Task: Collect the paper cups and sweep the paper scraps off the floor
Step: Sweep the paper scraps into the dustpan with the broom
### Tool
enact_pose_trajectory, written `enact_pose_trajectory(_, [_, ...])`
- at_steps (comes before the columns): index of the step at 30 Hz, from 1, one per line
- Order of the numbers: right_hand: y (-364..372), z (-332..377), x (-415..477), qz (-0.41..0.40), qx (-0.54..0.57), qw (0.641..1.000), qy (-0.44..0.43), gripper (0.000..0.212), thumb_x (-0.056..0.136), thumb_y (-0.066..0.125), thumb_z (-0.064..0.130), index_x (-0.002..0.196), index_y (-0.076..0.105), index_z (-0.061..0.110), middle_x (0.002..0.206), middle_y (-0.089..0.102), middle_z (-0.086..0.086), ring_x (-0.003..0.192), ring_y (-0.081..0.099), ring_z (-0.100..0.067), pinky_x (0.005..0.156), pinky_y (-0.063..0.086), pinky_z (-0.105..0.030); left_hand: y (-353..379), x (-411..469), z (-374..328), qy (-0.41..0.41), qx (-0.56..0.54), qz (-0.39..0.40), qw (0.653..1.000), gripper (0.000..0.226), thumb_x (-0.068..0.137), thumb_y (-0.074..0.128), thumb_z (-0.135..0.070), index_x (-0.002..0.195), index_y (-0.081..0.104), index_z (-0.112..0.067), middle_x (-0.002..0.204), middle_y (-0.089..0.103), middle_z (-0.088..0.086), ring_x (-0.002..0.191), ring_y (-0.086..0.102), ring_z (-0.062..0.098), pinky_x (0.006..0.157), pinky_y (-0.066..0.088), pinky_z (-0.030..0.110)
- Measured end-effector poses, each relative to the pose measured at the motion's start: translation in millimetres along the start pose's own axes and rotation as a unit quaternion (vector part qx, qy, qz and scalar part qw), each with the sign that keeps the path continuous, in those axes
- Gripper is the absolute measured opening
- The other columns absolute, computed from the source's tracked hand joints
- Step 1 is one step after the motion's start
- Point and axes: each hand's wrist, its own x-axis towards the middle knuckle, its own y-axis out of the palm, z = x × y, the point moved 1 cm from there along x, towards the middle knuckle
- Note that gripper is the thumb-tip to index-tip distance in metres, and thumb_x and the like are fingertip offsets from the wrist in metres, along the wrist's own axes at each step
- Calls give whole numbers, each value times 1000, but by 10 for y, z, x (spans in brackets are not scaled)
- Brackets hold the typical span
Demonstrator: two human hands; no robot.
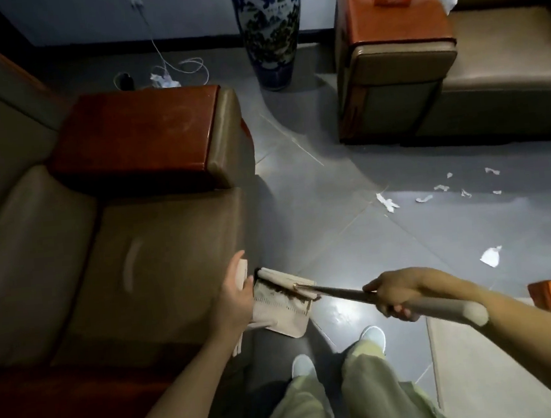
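Right hand (395,295) grips the broom (341,292) handle; left hand (233,296) holds the dustpan (283,314), broom head resting in it. Paper scraps (387,202) lie scattered on the floor (336,236) to the right, unswept; no cups in view.

Paper scraps (387,201) are just torn white bits scattered loose across the grey floor (333,203) tiles, plus one bigger piece (490,256) lying apart, closer in. The broom (287,286) has its dark bristles resting in the beige dustpan (283,318), which sits tilted on the floor right beside the sofa (158,252).
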Motion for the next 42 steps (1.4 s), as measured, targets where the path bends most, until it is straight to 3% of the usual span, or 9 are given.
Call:
enact_pose_trajectory(4, [-186, -164, -220, 4, 75, 993, 96, 27, 100, 34, 15, 81, 52, 13, 37, 37, 2, 27, 32, -7, 35, 25, -13, 3, 153, -59, 59, 55, 21, 997, 46, 90, 61, -9, 134, 51, -18, 97, 67, 22, 80, 62, 41, 77, 51, 41])
enact_pose_trajectory(6, [-319, -317, -283, -18, 112, 989, 98, 33, 101, 32, 18, 110, 59, 2, 39, 34, 1, 27, 29, -8, 34, 23, -13, 66, 272, -210, 65, 60, 57, 994, 45, 91, 58, -10, 134, 50, -22, 101, 65, 25, 82, 60, 44, 79, 49, 48])
enact_pose_trajectory(8, [-506, -471, -318, -40, 164, 982, 80, 43, 96, 35, 8, 138, 45, 10, 41, 33, -1, 27, 29, -9, 33, 23, -12, 152, 423, -400, 58, 72, 94, 991, 45, 94, 54, -17, 136, 46, -31, 107, 63, 23, 88, 58, 43, 82, 48, 49])
enact_pose_trajectory(17, [-1582, -1154, -50, -148, 378, 912, 53, 41, 90, 35, -4, 123, 42, 19, 36, 37, -1, 27, 32, -10, 34, 28, -11, 970, 1455, -1695, 131, 148, 181, 963, 44, 98, 48, -27, 138, 38, -42, 113, 55, 10, 88, 50, 19, 85, 48, 40])
enact_pose_trajectory(24, [-2408, -1545, 162, -223, 451, 860, 84, 35, 88, 34, -6, 113, 48, 13, 51, 40, -5, 32, 36, -11, 35, 33, -15, 1600, 2324, -2602, 185, 175, 245, 935, 46, 97, 49, -29, 138, 36, -45, 120, 54, 14, 110, 53, 32, 94, 47, 52])
enact_pose_trajectory(28, [-2789, -1688, 262, -260, 471, 836, 109, 32, 86, 36, -7, 112, 51, 5, 49, 41, -7, 32, 36, -13, 37, 35, -16, 1931, 2721, -2997, 217, 202, 273, 915, 45, 98, 46, -32, 136, 31, -51, 115, 57, 9, 103, 56, 27, 89, 49, 50])
enact_pose_trajectory(33, [-3405, -1746, 537, -292, 435, 840, 138, 41, 81, 35, -7, 117, 53, 1, 55, 47, -12, 38, 43, -18, 40, 40, -20, 2360, 3242, -3295, 228, 213, 332, 890, 44, 96, 44, -38, 131, 29, -60, 98, 61, 8, 84, 60, 25, 80, 52, 46])
enact_pose_trajectory(37, [-3837, -1736, 860, -305, 375, 858, 172, 45, 77, 38, -5, 117, 58, 3, 67, 59, -15, 55, 57, -26, 55, 54, -32, 2632, 3682, -3512, 252, 194, 344, 883, 42, 97, 46, -30, 131, 36, -53, 80, 61, 7, 65, 58, 19, 57, 46, 30])
enact_pose_trajectory(42, [-3994, -1521, 1171, -232, 341, 895, 171, 47, 77, 42, -3, 122, 56, -3, 74, 60, -14, 78, 66, -31, 72, 55, -36, 2910, 3939, -3782, 289, 190, 342, 874, 44, 95, 50, -21, 131, 42, -46, 73, 61, 8, 61, 59, 21, 55, 45, 31])
